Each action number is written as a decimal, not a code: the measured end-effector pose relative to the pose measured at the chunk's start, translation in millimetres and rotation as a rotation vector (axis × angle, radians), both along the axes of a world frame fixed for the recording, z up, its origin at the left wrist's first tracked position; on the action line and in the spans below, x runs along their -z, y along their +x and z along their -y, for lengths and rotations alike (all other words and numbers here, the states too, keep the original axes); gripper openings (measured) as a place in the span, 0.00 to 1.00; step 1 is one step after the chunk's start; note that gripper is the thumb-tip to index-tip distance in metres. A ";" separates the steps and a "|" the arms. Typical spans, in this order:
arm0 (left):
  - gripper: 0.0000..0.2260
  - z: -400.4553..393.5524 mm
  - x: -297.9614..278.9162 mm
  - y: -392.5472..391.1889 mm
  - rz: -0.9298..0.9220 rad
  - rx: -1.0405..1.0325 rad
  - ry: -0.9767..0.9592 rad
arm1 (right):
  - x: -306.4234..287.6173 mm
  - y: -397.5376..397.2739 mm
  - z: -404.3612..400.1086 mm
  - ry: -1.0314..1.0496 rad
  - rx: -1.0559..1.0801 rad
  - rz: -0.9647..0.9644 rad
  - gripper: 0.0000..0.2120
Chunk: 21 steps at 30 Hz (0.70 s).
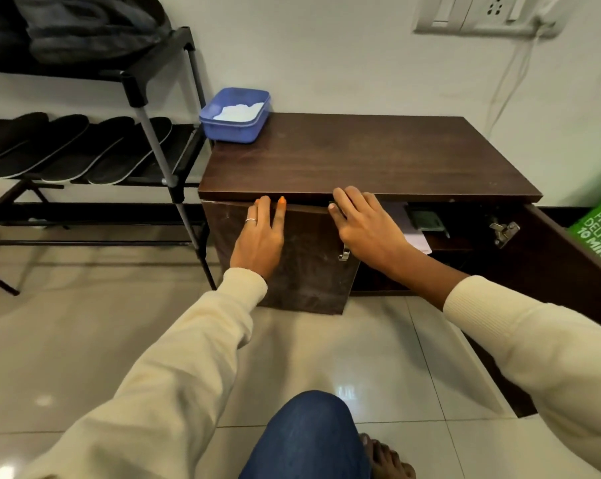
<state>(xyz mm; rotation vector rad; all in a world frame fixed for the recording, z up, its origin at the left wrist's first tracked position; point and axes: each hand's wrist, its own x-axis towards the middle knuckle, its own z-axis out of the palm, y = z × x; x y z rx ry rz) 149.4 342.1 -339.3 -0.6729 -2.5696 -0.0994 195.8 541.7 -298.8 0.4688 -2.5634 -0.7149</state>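
A low dark wooden cabinet (378, 157) stands against the wall. Its left door (302, 278) sits slightly ajar and has a metal handle (344, 254) near its right edge. My left hand (261, 236) lies flat on the front of that door with straight fingers, their tips at its top edge. My right hand (364, 226) rests over the door's upper right corner, with the thumb on the door front and the fingers reaching up to the cabinet top's front edge. The right door (568, 257) stands swung open, its hinge (505, 231) showing.
A blue tub (235, 114) holding something white sits on the cabinet's back left corner. Papers (418, 240) and a dark item (425, 219) lie inside. A shoe rack (167, 150) with black slippers (67, 146) stands at left, a green bag (600, 226) at right. My knee (309, 437) is over the tiled floor.
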 end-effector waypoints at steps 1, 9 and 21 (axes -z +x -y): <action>0.27 -1.2 2.0 -1.7 -0.022 0.001 -0.022 | 0.5 -2.8 -3.7 0.011 0.009 -0.002 0.19; 0.22 -2.4 27.6 -16.4 -0.084 -0.042 -0.179 | 12.2 -12.7 -28.1 0.186 0.040 0.060 0.29; 0.24 -50.6 9.7 14.6 0.078 -0.003 -0.078 | -19.8 12.3 -69.7 0.063 0.002 0.149 0.20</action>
